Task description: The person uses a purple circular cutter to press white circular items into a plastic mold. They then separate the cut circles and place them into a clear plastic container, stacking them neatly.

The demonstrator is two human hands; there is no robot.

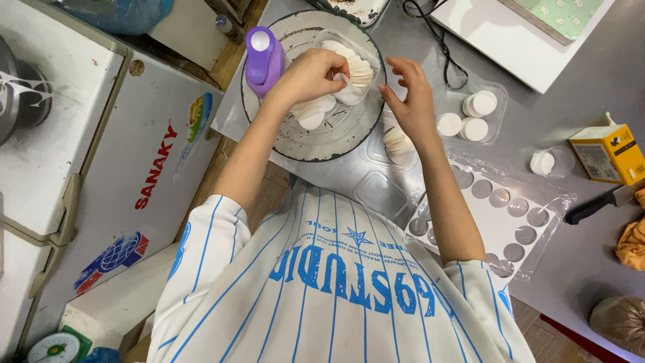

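My left hand (310, 72) reaches over a round metal tray (306, 149) and pinches a white round disc at the edge of a clear plastic container (368, 50). A fanned stack of white discs (357, 67) lies inside that container. More loose discs (312, 115) lie on the tray under my hand. My right hand (411, 101) hovers at the container's right side with fingers apart, holding nothing. A purple hole punch (263, 57) stands on the tray's left rim, next to my left wrist.
By my right forearm lies a white sheet with several punched round holes (500, 225). Nearby are a clear tray with three disc stacks (470, 115), a small clear cup (547, 163), a yellow box (611, 153), a black-handled knife (594, 205) and a black cable (438, 37). A white chest freezer (121, 168) stands at left.
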